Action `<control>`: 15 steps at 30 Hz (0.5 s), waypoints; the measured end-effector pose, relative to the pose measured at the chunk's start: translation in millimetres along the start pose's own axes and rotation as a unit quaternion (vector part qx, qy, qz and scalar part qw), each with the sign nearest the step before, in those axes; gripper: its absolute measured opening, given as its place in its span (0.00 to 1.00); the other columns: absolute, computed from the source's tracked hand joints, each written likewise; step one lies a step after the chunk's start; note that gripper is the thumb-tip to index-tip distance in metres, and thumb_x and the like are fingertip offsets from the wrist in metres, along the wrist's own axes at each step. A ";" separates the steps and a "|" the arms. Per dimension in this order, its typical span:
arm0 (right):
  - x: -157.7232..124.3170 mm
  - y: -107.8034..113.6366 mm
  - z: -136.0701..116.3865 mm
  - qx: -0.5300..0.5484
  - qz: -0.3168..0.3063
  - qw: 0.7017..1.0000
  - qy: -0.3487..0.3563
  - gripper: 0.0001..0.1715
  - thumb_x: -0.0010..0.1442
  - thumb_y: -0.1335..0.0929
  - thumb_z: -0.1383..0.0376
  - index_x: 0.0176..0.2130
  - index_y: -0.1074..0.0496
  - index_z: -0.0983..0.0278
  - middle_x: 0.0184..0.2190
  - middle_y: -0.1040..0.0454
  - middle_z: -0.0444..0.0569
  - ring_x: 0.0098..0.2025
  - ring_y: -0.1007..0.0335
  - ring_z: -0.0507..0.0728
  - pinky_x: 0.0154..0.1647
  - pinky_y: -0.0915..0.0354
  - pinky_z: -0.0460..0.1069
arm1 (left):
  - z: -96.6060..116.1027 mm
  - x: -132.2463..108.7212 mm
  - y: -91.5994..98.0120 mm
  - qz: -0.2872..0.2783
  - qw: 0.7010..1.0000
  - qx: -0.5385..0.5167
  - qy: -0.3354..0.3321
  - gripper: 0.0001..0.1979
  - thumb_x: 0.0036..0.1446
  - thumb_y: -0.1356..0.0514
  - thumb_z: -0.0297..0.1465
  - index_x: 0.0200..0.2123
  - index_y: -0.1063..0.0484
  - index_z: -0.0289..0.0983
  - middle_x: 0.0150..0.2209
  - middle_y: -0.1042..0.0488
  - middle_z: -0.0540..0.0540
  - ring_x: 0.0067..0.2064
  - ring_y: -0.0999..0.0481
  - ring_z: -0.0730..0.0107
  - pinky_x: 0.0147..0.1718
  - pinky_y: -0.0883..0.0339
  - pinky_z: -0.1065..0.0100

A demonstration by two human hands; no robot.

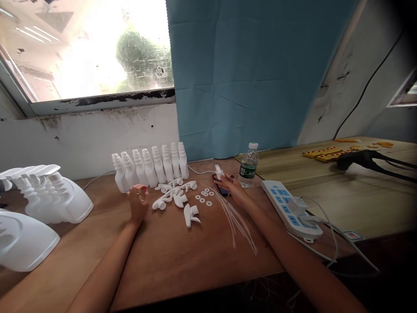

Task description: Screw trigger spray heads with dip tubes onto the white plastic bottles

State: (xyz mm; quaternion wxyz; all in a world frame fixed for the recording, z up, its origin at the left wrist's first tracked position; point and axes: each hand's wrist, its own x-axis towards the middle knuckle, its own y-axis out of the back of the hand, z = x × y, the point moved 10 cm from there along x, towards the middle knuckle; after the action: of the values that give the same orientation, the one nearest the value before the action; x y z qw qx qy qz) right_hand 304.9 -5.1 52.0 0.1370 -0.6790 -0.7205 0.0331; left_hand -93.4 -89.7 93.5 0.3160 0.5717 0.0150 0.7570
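My left hand rests on the brown table with its fingers loosely curled and apart, holding nothing, in front of several white plastic bottles standing in a row without tops. Between my hands lies a pile of white trigger spray heads. One more spray head is nearer to me. Over a dark phone, my right hand has its fingers on a small white plastic piece, whose kind I cannot make out. Small white washers and thin translucent tubes lie beside it.
A water bottle stands right of my right hand. A white power strip with plugs and cables lies along the right edge. Large white bottles lie at far left. Yellow pieces and a black strap-like object rest on the adjoining table.
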 end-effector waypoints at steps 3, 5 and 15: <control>1.3 5.6 -4.4 0.020 0.019 0.999 0.032 0.18 0.53 0.25 0.52 0.39 0.27 0.58 0.44 0.22 0.49 0.46 0.25 0.58 0.39 0.28 0.47 | 61.7 -15.0 -14.5 -0.086 0.988 -0.044 -0.118 0.07 0.62 0.48 0.29 0.41 0.31 0.37 0.41 0.27 0.41 0.47 0.30 0.57 0.50 0.42 0.56; 0.6 5.1 -5.6 0.039 0.021 0.998 0.046 0.19 0.51 0.25 0.50 0.36 0.28 0.60 0.38 0.22 0.48 0.38 0.25 0.55 0.32 0.30 0.45 | 101.0 -28.7 -24.7 -0.150 0.967 -0.074 -0.194 0.10 0.62 0.48 0.28 0.44 0.30 0.38 0.42 0.26 0.41 0.48 0.29 0.59 0.50 0.42 0.57; -10.2 -18.0 -7.0 0.147 -0.060 0.987 -0.002 0.28 0.53 0.28 0.46 0.24 0.40 0.63 0.20 0.42 0.39 0.16 0.50 0.46 0.14 0.52 0.43 | 184.1 -81.6 -52.7 -0.381 0.840 -0.135 -0.361 0.15 0.66 0.50 0.36 0.48 0.28 0.40 0.50 0.26 0.40 0.53 0.30 0.57 0.52 0.45 0.55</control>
State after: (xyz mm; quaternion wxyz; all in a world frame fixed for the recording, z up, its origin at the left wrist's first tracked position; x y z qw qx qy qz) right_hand 289.6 -17.5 61.3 0.2357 -0.6070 -0.7474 0.1319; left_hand 104.0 -150.3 67.1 0.6369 0.7054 0.0139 0.3108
